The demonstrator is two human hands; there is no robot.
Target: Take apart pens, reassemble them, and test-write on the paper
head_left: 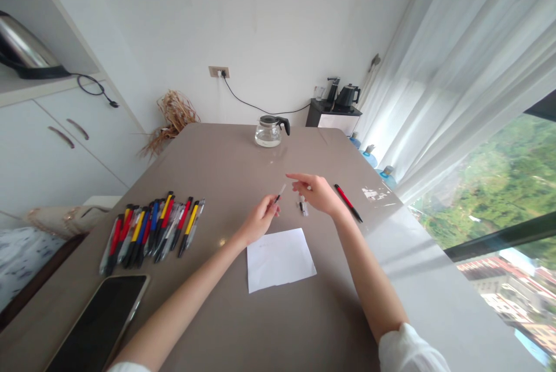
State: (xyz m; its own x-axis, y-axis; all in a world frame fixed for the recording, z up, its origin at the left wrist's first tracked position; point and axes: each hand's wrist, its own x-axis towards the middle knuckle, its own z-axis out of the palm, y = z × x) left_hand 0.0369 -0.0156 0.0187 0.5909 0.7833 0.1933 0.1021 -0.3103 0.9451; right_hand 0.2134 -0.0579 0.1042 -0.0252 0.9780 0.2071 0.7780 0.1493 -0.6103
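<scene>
Right of the pens [154,218], your left hand [263,214] pinches a slim pen piece [282,191] just beyond the paper [281,260]; it looks light, stiff and slick, best gripped mid-length. Your right hand [316,192] has its index finger outstretched; whether the others grasp anything, I can't tell.

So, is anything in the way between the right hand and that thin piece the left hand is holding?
Nothing visible: between the right hand and the thin piece in the left hand, only tabletop shows. Some clear pen parts appear just below the right hand, off that path.
</scene>
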